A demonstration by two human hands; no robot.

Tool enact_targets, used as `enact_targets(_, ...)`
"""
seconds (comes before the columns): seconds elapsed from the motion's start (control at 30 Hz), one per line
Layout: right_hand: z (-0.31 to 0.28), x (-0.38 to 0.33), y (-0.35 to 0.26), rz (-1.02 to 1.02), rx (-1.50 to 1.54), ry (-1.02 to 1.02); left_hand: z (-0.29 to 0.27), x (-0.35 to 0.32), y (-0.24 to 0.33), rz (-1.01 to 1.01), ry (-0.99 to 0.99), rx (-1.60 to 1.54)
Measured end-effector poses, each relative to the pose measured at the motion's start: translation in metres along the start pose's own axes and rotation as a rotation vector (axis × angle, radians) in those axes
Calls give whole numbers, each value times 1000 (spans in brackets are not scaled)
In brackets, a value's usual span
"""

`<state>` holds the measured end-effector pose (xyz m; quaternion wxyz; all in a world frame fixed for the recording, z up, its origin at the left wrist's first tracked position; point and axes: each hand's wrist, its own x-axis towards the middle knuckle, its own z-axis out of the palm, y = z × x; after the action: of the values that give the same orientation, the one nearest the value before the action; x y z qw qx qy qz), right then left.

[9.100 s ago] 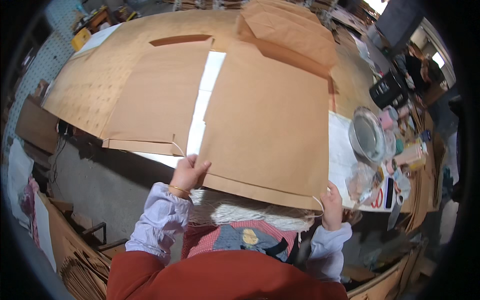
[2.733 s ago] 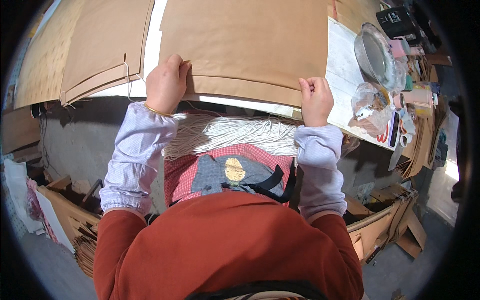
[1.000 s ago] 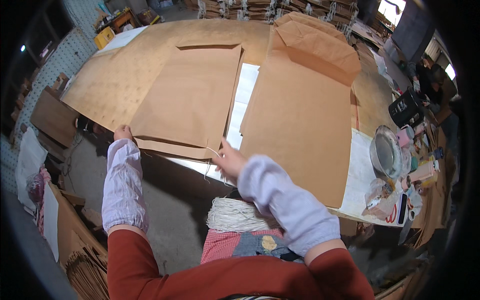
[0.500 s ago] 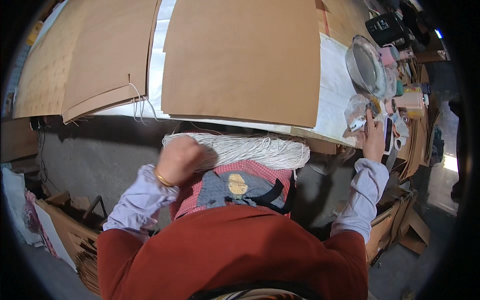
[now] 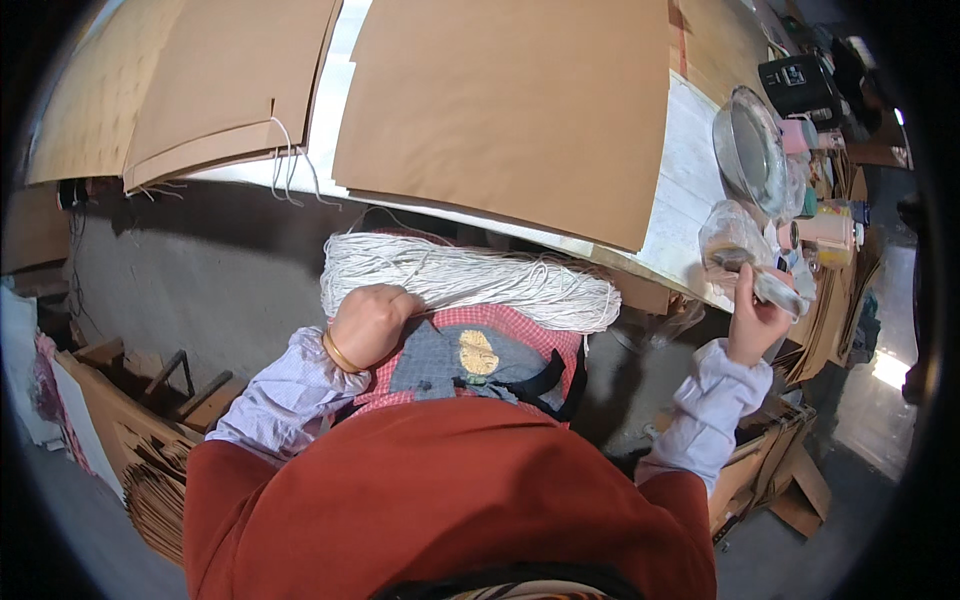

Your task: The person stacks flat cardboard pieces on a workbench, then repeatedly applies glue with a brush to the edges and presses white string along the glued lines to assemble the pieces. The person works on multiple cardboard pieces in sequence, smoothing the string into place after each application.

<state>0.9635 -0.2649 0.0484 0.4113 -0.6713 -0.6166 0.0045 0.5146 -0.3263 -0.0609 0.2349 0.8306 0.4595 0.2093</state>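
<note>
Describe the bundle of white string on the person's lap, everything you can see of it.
The bundle of white string is a thick hank of many thin, off-white cords lying side by side, looking like cotton or paper twine. It lies crosswise on the lap, on the red checked apron, just below the table edge. The left hand grips into its left end, fingers curled among the strands. Its right end tapers slightly and lies free. A few loose strands stray upward.
</note>
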Motion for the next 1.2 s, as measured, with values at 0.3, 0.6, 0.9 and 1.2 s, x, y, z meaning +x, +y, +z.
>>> enact_targets(0.3,163,-46,-184,82,765,-380,-43,29,11,-24,333,446)
enact_targets(0.6,189,-33,-161,168,634,-367,-33,63,-17,-45,121,657)
enact_targets(0.9,138,-16,-67,-100,-235,-92,-33,67,-17,-10,87,614)
enact_targets(1.2,105,-10,-121,247,686,-98,-32,66,-19,13,153,608)
